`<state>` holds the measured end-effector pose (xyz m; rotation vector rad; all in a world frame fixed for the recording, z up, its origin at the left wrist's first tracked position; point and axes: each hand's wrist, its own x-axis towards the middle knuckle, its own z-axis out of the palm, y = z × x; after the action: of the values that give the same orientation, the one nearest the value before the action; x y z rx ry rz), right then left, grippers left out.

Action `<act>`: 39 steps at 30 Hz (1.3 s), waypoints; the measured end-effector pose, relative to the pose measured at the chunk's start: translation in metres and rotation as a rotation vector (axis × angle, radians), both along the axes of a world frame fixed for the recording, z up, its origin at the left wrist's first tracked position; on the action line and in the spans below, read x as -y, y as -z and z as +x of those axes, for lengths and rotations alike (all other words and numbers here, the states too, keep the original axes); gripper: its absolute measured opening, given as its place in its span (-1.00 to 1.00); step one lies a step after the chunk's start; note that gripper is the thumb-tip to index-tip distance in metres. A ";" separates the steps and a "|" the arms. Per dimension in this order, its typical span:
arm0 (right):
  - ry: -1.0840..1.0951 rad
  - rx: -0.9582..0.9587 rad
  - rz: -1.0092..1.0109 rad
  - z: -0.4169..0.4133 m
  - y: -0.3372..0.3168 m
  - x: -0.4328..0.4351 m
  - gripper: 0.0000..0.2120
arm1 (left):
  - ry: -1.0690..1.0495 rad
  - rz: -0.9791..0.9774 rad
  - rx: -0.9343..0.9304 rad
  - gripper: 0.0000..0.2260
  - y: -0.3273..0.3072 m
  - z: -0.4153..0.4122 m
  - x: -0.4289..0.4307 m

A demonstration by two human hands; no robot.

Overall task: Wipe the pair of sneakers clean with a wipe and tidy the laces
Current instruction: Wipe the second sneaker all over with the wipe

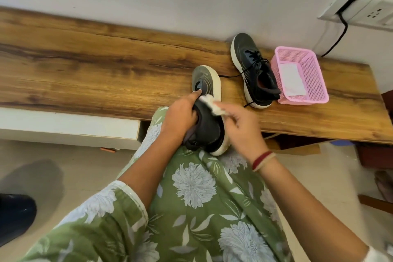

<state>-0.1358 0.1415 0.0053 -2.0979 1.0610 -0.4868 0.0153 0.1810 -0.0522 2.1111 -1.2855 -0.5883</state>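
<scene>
Two shoes in play. Dark grey white-soled sneaker (205, 83) propped toe on the brown wooden bench (106, 59), heel in the lap. Left hand (180, 117) grips its collar, forefinger stretched forward. Right hand (240, 127) pinches a crumpled white wipe (209, 104) against the upper. Likely light, with a soft upper and a stiff sole; hold at the heel. Matching second sneaker (255, 70) lies on the bench, laces loose, beside a pink plastic basket (312, 70).

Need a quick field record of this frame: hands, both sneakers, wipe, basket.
left hand: grips held sneaker, toe over the table
right hand: pinches wipe against the held sneaker's upper
second sneaker: upright on the table, laces untied, one trailing toward the held sneaker
pink basket: on the table, right of the second sneaker, close beside it
basket contents: white sheet
</scene>
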 end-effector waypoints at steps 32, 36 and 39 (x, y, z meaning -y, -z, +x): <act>0.053 -0.123 -0.029 -0.037 0.005 -0.052 -0.52 | 0.163 0.060 0.037 -0.48 -0.003 -0.001 0.002; 0.105 0.023 0.380 -0.047 -0.019 -0.051 -0.56 | 0.173 0.045 0.010 -0.48 -0.003 0.002 0.001; 0.378 0.305 0.665 -0.041 -0.034 -0.013 -0.64 | 0.160 0.064 0.018 -0.48 -0.003 0.001 0.003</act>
<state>-0.1768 0.1549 0.0390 -1.2089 1.2281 -0.5228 0.0168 0.1782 -0.0493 2.0817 -1.4735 -0.6882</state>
